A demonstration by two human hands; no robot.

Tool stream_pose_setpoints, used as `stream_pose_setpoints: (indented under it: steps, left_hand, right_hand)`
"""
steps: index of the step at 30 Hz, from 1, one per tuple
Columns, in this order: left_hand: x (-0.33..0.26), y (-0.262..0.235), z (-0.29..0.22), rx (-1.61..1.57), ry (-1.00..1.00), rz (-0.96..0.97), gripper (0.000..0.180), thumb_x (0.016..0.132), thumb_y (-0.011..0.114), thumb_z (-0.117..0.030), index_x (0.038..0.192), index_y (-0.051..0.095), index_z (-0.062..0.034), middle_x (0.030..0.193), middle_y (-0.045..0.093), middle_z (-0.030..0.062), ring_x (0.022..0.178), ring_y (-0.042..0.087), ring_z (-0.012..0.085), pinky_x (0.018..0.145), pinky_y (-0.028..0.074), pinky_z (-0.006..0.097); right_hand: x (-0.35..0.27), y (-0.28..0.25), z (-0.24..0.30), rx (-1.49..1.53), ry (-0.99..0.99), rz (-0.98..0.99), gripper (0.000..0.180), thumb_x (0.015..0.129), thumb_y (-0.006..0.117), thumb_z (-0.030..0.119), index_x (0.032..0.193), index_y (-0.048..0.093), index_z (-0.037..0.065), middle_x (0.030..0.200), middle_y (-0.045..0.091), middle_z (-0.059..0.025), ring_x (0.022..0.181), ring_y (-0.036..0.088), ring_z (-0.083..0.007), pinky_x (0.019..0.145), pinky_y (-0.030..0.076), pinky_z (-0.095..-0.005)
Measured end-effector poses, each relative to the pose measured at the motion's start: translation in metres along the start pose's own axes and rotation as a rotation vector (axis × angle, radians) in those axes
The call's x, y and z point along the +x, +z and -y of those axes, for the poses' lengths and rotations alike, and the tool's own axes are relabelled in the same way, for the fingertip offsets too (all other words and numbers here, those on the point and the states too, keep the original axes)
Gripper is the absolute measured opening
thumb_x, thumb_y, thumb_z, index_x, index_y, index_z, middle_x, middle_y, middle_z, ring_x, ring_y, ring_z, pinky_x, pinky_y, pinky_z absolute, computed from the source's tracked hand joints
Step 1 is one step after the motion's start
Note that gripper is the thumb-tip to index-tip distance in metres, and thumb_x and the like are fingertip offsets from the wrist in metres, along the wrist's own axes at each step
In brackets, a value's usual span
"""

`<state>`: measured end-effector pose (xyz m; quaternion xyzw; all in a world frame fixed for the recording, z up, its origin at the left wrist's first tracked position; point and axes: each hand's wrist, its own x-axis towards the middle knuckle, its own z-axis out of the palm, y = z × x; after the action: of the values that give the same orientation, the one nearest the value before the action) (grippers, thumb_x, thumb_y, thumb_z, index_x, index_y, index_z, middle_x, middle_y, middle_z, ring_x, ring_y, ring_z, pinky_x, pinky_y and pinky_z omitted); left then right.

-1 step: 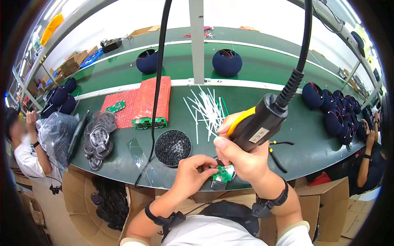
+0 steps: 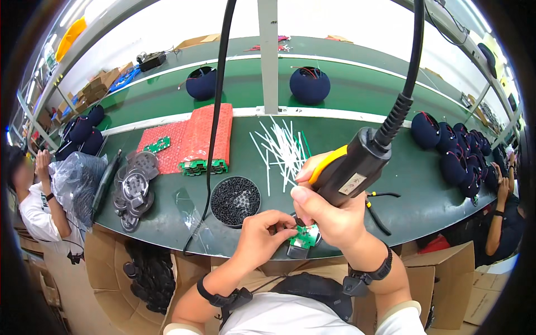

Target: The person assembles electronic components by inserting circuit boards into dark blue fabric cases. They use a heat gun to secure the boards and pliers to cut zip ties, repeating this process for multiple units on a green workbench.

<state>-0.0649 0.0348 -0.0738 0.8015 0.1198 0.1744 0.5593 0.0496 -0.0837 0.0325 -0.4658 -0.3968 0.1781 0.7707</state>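
My right hand (image 2: pixel 329 215) grips a black electric screwdriver (image 2: pixel 357 167) with a yellow trigger and a thick black cable rising from its top. The tool points down at a small green circuit board (image 2: pixel 304 237) at the near edge of the green bench (image 2: pixel 346 89). My left hand (image 2: pixel 265 231) pinches that board from the left with its fingertips. A round black dish of small black screws (image 2: pixel 235 201) lies just left of my hands. The screwdriver tip is hidden behind my right hand.
White cable ties (image 2: pixel 282 148) lie scattered ahead. Red bubble wrap (image 2: pixel 192 137) carries stacked green boards. Grey round parts (image 2: pixel 133 187) pile at the left. Dark blue round shells (image 2: pixel 455 151) crowd the right. Black cutters (image 2: pixel 377 209) lie by my right hand. Seated persons flank both sides.
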Motion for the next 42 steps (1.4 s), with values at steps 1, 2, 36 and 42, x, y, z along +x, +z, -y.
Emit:
stream_pose_setpoints:
  steps: [1, 2, 36, 42]
  left_hand:
    - [0.000, 0.000, 0.001, -0.009, 0.004, 0.001, 0.022, 0.080, 0.087, -0.001, 0.100, 0.079, -0.0043, 0.084, 0.074, 0.0046, 0.067, 0.060, 0.0104, 0.064, 0.051, 0.028]
    - [0.000, 0.000, 0.001, -0.012, 0.005, 0.002, 0.022, 0.080, 0.087, -0.001, 0.100, 0.079, -0.0043, 0.084, 0.074, 0.0045, 0.067, 0.061, 0.0104, 0.064, 0.051, 0.027]
    - [0.009, 0.001, -0.012, 0.109, 0.022, 0.076, 0.041, 0.078, 0.084, 0.002, 0.115, 0.070, -0.0060, 0.096, 0.073, 0.0067, 0.085, 0.066, 0.0226, 0.079, 0.056, 0.036]
    - [0.009, 0.001, -0.012, 0.105, 0.029, 0.094, 0.041, 0.079, 0.084, 0.000, 0.115, 0.067, -0.0052, 0.099, 0.072, 0.0081, 0.084, 0.066, 0.0237, 0.078, 0.055, 0.038]
  right_hand:
    - [0.000, 0.000, 0.000, -0.006, -0.003, 0.003, 0.026, 0.093, 0.066, -0.011, 0.115, 0.058, -0.001, 0.077, 0.059, -0.0070, 0.052, 0.054, -0.0121, 0.047, 0.045, -0.0284]
    - [0.000, 0.000, -0.001, -0.010, -0.003, 0.001, 0.026, 0.093, 0.066, -0.011, 0.115, 0.058, -0.001, 0.077, 0.059, -0.0070, 0.051, 0.054, -0.0121, 0.046, 0.045, -0.0283]
    - [-0.003, -0.009, -0.033, -0.155, -0.133, -0.022, 0.024, 0.092, 0.077, -0.004, 0.108, 0.061, 0.001, 0.096, 0.064, -0.0069, 0.062, 0.058, -0.0084, 0.050, 0.047, -0.0242]
    - [-0.009, -0.010, -0.031, -0.143, -0.072, -0.041, 0.027, 0.092, 0.077, -0.004, 0.107, 0.057, 0.004, 0.091, 0.064, -0.0058, 0.061, 0.059, -0.0083, 0.051, 0.048, -0.0245]
